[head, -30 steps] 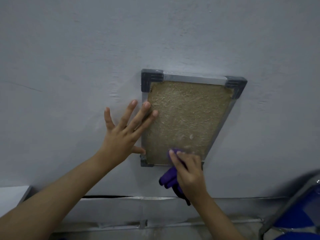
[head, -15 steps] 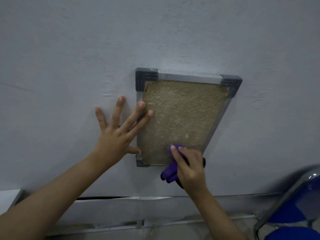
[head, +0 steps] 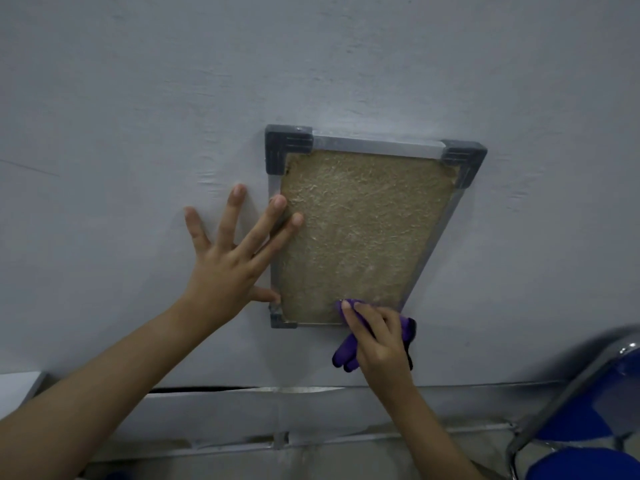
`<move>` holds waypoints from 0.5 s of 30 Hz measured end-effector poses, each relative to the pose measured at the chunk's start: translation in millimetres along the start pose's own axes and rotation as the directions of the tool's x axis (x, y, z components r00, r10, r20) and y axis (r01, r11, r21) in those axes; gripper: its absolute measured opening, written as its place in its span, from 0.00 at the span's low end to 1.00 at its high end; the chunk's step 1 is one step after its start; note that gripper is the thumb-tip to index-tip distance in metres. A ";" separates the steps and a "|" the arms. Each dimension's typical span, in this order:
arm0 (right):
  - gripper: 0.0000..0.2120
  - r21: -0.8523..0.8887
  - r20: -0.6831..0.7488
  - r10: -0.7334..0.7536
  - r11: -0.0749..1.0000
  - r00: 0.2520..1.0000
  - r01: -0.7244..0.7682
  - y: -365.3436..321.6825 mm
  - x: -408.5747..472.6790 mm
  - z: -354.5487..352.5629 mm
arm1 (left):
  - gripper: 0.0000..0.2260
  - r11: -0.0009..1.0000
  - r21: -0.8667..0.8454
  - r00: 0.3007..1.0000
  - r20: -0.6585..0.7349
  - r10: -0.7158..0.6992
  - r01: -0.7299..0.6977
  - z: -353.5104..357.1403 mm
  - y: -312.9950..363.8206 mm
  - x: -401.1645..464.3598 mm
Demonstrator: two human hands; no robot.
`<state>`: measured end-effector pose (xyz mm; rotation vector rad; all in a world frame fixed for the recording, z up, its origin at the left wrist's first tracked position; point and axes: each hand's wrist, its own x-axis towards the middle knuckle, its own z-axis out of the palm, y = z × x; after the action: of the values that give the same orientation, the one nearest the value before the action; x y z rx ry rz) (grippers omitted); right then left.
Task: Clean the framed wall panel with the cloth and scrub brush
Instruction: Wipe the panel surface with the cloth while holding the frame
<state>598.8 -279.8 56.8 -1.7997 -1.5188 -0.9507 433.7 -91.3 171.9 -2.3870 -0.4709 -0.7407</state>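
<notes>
The panel hangs on the wall in front of you, a little right of centre. Its rough tan face sits inside a thin metal frame with dark grey plastic corner pieces; the upper two corners and the lower left one show, while the lower right one is hidden behind your hand.

Your right hand is at the panel's lower right corner, holding the purple cloth. Its fingers are curled close together over the bunched fabric, with the fingertips pressing it against the bottom edge of the tan face. Loose folds of cloth hang below and to the left of your palm, and a darker bit pokes out on the right.

Your left hand lies flat with fingers spread wide. Two fingers rest on the wall left of the frame, two reach across the left rail onto the tan face, and the thumb touches the frame near its lower left corner.

Below the wall runs a pale ledge. At the lower right edge stands a chair with a blue seat and chrome tubing.
</notes>
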 end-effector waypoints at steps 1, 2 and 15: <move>0.17 0.027 -0.041 0.019 0.999 0.999 -0.018 2.3 2.5 -3.1 | 0.66 1.000 -0.005 1.000 -0.001 0.000 0.000 0.0 0.0 -0.2; 0.15 0.049 -0.100 0.049 0.998 0.994 -0.044 5.3 7.0 -5.5 | 0.66 1.000 -0.009 1.000 0.001 -0.002 0.002 0.0 0.0 -0.5; 0.20 0.013 0.017 0.030 0.999 0.999 -0.031 -2.2 -19.7 16.6 | 0.67 1.000 0.009 1.000 0.019 -0.011 0.011 -2.9 1.5 0.8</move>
<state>597.2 -277.1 31.1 -1.8204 -1.5000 -0.9112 433.9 -94.2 173.7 -2.3867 -0.4941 -0.7196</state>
